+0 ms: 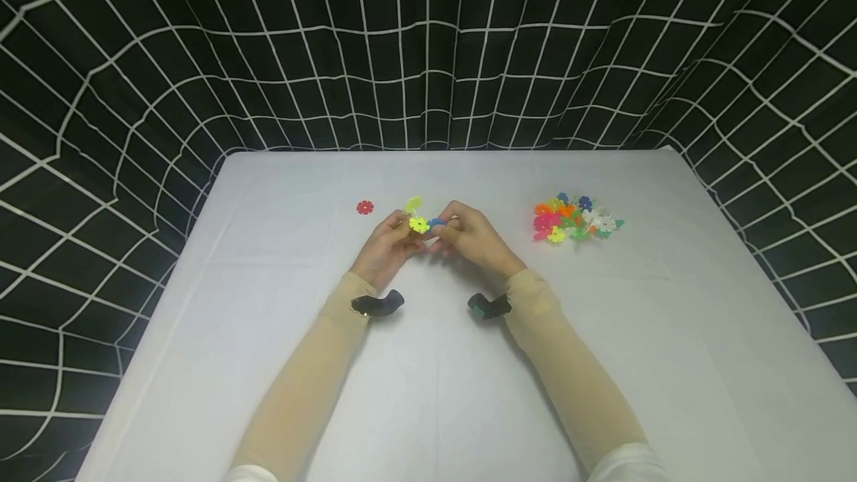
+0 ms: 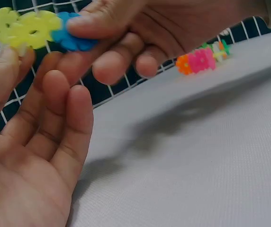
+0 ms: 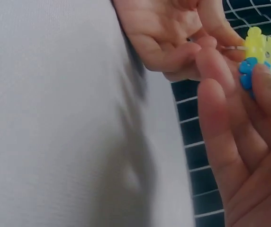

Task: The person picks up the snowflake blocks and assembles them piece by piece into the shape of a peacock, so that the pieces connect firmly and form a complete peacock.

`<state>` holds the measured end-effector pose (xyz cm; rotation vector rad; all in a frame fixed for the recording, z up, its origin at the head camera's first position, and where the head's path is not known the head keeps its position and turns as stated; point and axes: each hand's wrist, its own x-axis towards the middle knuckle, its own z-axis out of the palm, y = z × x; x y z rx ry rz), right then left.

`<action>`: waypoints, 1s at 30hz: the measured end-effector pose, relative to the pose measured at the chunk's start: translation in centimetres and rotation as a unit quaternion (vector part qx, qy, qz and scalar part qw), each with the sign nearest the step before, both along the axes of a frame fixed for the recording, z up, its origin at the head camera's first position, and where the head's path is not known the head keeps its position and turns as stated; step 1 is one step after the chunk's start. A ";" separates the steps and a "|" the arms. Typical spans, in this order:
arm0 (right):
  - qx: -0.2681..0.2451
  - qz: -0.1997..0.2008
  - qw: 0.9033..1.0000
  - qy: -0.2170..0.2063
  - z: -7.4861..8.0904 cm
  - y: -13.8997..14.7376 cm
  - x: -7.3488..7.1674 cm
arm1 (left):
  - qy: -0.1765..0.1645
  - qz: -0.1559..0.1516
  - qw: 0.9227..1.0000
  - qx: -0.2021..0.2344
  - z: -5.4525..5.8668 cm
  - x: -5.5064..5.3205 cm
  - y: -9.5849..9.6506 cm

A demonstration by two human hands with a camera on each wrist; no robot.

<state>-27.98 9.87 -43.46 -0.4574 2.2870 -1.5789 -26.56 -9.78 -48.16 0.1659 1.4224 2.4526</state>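
My left hand (image 1: 388, 248) pinches a yellow snowflake-shaped plastic piece (image 2: 33, 29) between thumb and fingers. A second yellow piece (image 2: 5, 21) is joined at its outer side. My right hand (image 1: 475, 236) pinches a blue snowflake piece (image 2: 71, 33) under its thumb, and the blue edge meets the yellow one. In the right wrist view the blue piece (image 3: 249, 73) lies right against the yellow piece (image 3: 255, 45). Both hands are raised over the white table, close together, with the pieces between their fingertips.
A red snowflake piece (image 1: 364, 207) lies flat on the white table (image 1: 435, 378), beyond and left of my left hand. To the right, a pile of snowflake pieces (image 1: 569, 218) in several colours sits on the cloth. A black curtain with white grid lines (image 1: 402, 43) surrounds the table's far side.
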 end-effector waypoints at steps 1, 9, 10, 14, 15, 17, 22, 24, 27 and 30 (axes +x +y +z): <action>-0.012 -0.005 1.000 0.001 -0.1 -0.1 0.0 | -0.001 0.002 1.000 0.005 0.0 0.0 0.1; -0.073 -0.024 0.997 -0.006 -0.9 -0.8 0.2 | 0.011 0.026 1.000 -0.006 0.3 0.0 0.4; -0.074 -0.025 0.997 -0.009 -0.9 -0.8 0.3 | 0.011 0.026 1.000 -0.005 0.4 -0.1 0.4; -0.065 -0.026 0.997 -0.013 -0.5 -0.7 0.3 | 0.008 0.014 1.000 -0.004 0.4 -0.3 0.5; -0.060 -0.025 0.998 -0.014 -0.4 -0.6 0.3 | 0.006 0.010 1.000 -0.003 0.4 -0.3 0.5; -0.050 -0.023 0.998 -0.015 -0.1 -0.6 0.3 | 0.001 0.003 1.000 0.000 0.4 -0.3 0.5; -0.040 0.021 0.997 -0.062 0.3 -0.2 0.3 | -0.012 -0.012 1.000 0.017 0.3 -0.2 0.1; -0.036 0.030 0.995 -0.088 0.4 0.0 0.3 | -0.012 -0.022 1.000 0.013 0.2 -0.2 0.0; -0.028 0.031 0.994 -0.105 0.4 -0.1 0.2 | -0.008 -0.034 0.999 -0.005 0.0 -0.2 0.0; -0.026 0.031 0.994 -0.104 0.3 -0.2 0.2 | -0.004 -0.036 0.999 -0.027 0.2 -0.1 -0.1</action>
